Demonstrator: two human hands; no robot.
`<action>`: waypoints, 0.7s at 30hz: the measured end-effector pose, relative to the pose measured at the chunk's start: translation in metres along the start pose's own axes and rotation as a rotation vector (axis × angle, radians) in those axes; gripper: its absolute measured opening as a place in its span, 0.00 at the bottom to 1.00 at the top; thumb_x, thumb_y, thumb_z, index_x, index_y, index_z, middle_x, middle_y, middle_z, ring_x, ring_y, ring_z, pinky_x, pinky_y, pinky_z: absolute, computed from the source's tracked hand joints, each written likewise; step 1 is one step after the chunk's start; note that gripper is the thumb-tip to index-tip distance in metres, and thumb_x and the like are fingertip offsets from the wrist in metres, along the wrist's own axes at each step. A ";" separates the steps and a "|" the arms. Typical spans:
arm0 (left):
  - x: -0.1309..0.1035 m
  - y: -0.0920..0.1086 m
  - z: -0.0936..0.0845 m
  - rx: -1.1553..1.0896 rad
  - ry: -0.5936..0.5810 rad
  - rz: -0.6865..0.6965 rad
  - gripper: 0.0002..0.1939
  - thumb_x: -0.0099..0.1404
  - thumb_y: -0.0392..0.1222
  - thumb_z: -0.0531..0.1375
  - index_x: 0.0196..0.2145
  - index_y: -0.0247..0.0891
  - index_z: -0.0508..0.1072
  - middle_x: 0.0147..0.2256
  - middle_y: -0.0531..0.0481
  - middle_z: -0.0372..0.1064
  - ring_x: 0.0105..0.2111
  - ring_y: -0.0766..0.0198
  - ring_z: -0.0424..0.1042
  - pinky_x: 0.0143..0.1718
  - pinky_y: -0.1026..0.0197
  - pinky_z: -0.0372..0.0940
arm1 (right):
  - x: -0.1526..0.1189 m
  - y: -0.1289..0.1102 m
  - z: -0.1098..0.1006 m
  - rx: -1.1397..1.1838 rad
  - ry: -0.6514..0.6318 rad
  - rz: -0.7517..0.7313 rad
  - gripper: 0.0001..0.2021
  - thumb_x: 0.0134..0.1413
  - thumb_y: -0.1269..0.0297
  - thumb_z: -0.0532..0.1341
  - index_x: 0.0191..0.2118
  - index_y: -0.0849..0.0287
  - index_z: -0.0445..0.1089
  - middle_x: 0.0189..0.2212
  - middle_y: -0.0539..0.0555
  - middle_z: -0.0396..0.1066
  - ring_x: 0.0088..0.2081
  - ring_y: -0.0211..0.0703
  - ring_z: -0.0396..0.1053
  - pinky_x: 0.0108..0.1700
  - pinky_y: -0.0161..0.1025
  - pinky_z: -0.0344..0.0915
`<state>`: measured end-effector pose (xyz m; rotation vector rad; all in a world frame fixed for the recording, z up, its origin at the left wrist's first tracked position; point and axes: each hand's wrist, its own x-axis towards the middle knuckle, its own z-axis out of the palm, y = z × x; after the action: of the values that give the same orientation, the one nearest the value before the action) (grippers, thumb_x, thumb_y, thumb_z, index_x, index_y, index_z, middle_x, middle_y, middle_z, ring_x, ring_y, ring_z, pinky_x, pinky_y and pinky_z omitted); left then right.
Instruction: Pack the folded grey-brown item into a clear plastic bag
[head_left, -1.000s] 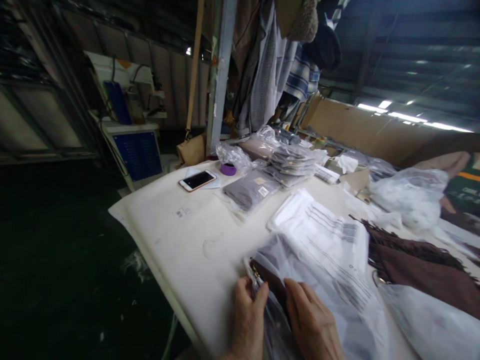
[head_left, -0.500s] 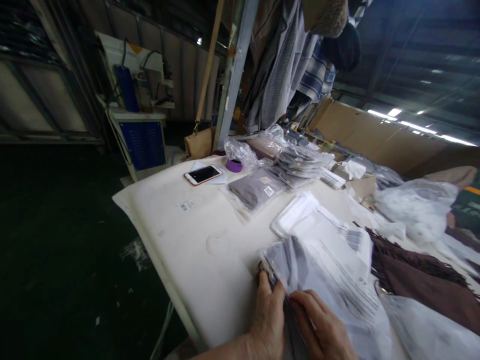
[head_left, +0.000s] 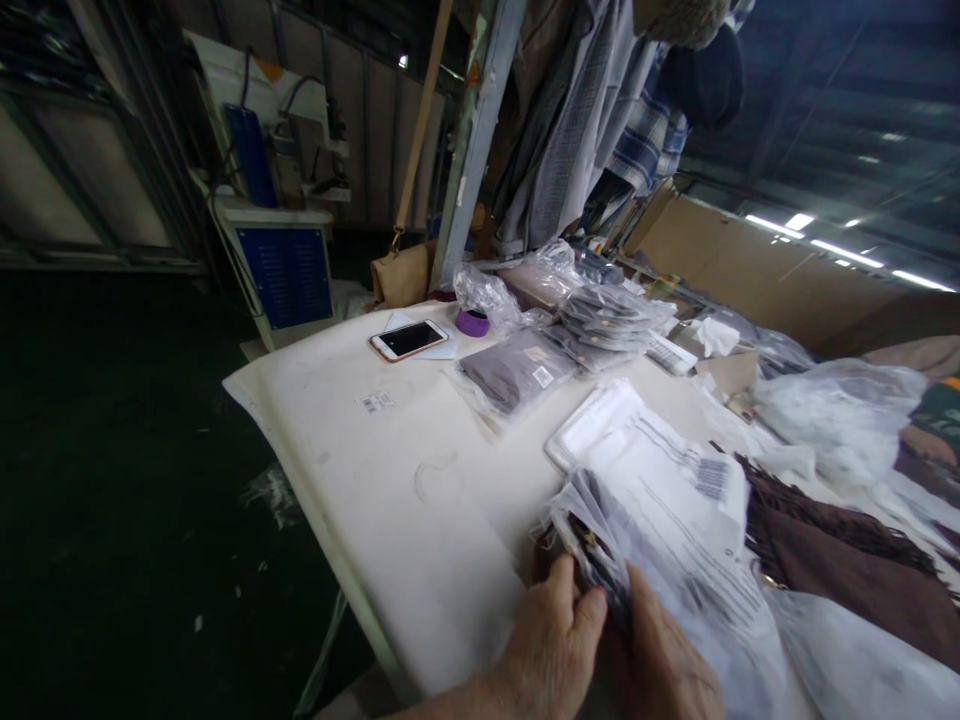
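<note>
At the near edge of the white table (head_left: 360,470), both my hands grip a clear plastic bag (head_left: 652,540) printed with text and a barcode. A dark brown item with a small gold fitting (head_left: 577,535) shows at the bag's open end. My left hand (head_left: 551,640) pinches that end from the left. Right beside it, my right hand (head_left: 664,660) holds the bag from the right, fingers closed on the plastic.
A brown fringed piece (head_left: 840,550) lies to the right. Further back sit a bagged grey item (head_left: 517,370), a stack of bagged items (head_left: 607,320), a phone (head_left: 409,340), a purple tape roll (head_left: 472,322) and loose plastic (head_left: 832,410). Clothes (head_left: 570,130) hang behind; a blue machine (head_left: 281,270) stands left.
The bag's open end has been gathered and bunched between my hands. My hands have shifted right in the frame and lower as my view turned left.
</note>
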<state>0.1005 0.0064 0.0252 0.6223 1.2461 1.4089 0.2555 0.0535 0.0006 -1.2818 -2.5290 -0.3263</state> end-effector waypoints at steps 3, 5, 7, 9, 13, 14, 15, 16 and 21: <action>0.006 -0.007 -0.025 0.265 0.192 0.109 0.10 0.57 0.38 0.52 0.34 0.40 0.72 0.32 0.45 0.72 0.33 0.57 0.70 0.37 0.58 0.63 | 0.003 0.016 -0.004 -0.009 -0.072 -0.072 0.23 0.53 0.70 0.49 0.57 0.64 0.54 0.40 0.61 0.75 0.37 0.48 0.75 0.32 0.39 0.72; 0.015 -0.011 -0.037 0.236 0.252 0.038 0.17 0.50 0.32 0.54 0.39 0.39 0.70 0.34 0.47 0.72 0.26 0.63 0.69 0.29 0.63 0.62 | 0.005 0.023 -0.006 -0.015 -0.107 -0.087 0.23 0.52 0.68 0.50 0.56 0.62 0.55 0.37 0.59 0.76 0.33 0.48 0.75 0.28 0.39 0.71; 0.024 -0.014 -0.041 0.128 0.141 -0.086 0.27 0.44 0.30 0.53 0.45 0.40 0.67 0.39 0.48 0.72 0.18 0.69 0.66 0.19 0.66 0.58 | 0.008 0.025 -0.009 -0.024 -0.130 -0.064 0.23 0.53 0.67 0.51 0.55 0.62 0.57 0.34 0.57 0.76 0.29 0.47 0.75 0.25 0.38 0.69; 0.029 -0.014 -0.038 0.046 0.032 -0.147 0.26 0.41 0.30 0.54 0.42 0.39 0.68 0.37 0.50 0.72 0.14 0.72 0.62 0.14 0.67 0.54 | 0.010 0.025 -0.010 -0.021 -0.136 -0.053 0.22 0.52 0.67 0.51 0.55 0.62 0.59 0.32 0.57 0.76 0.27 0.48 0.75 0.23 0.39 0.69; 0.030 -0.009 -0.029 0.046 0.023 -0.180 0.05 0.44 0.32 0.56 0.23 0.38 0.66 0.15 0.60 0.60 0.11 0.75 0.53 0.13 0.70 0.48 | 0.013 0.021 -0.014 0.018 -0.149 -0.027 0.23 0.51 0.67 0.52 0.54 0.62 0.61 0.32 0.57 0.76 0.28 0.48 0.75 0.24 0.39 0.69; 0.028 -0.007 -0.027 0.049 0.023 -0.201 0.03 0.45 0.32 0.56 0.21 0.38 0.64 0.13 0.61 0.56 0.11 0.75 0.52 0.12 0.71 0.46 | 0.013 0.019 -0.015 0.025 -0.158 -0.018 0.23 0.51 0.68 0.52 0.54 0.63 0.61 0.32 0.57 0.76 0.28 0.48 0.75 0.24 0.39 0.69; 0.026 -0.005 -0.027 0.053 0.017 -0.227 0.04 0.45 0.32 0.56 0.20 0.38 0.63 0.12 0.61 0.55 0.11 0.75 0.51 0.12 0.71 0.45 | 0.013 0.019 -0.016 0.029 -0.169 -0.012 0.23 0.51 0.68 0.52 0.54 0.63 0.61 0.32 0.57 0.76 0.29 0.47 0.75 0.25 0.38 0.69; 0.025 -0.003 -0.026 0.057 0.004 -0.257 0.04 0.46 0.32 0.56 0.20 0.38 0.62 0.11 0.62 0.54 0.10 0.75 0.51 0.11 0.71 0.44 | 0.014 0.018 -0.017 0.030 -0.178 -0.003 0.23 0.51 0.68 0.52 0.54 0.63 0.61 0.33 0.57 0.76 0.29 0.47 0.75 0.25 0.38 0.69; 0.024 0.007 -0.012 0.131 -0.022 -0.316 0.06 0.50 0.31 0.54 0.21 0.40 0.59 0.09 0.59 0.58 0.09 0.69 0.58 0.09 0.70 0.43 | 0.017 0.017 -0.020 0.035 -0.194 0.032 0.22 0.51 0.69 0.51 0.53 0.64 0.62 0.31 0.57 0.76 0.29 0.45 0.75 0.25 0.36 0.68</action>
<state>0.0809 0.0256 0.0212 0.5015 1.3615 1.0626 0.2625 0.0691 0.0262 -1.4008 -2.6567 -0.1559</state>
